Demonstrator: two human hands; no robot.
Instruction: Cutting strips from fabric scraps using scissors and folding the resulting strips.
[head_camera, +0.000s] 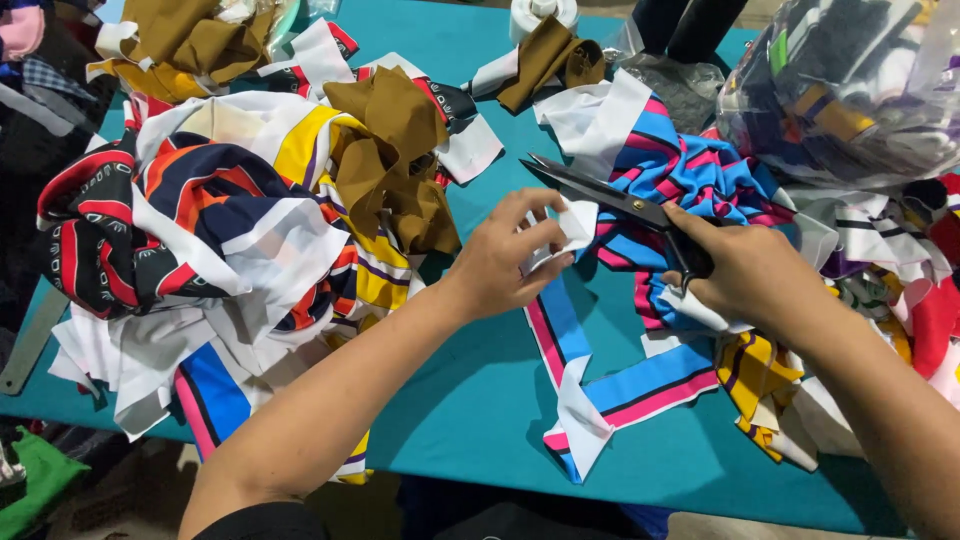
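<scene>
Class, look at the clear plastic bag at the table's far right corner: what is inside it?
The clear plastic bag holds bunched fabric scraps in black, white, yellow, purple and green. Glare and creases in the plastic hide the pieces deeper inside.

a teal-covered table (480, 400) fills the view, with dim grey floor (130, 495) below its near edge.

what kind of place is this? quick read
Probably a garment or textile workshop, at a cutting table. The right hand holds black scissors over a blue and pink striped fabric strip pinched by the left hand. Heaps of fabric scraps cover the teal table.
</scene>
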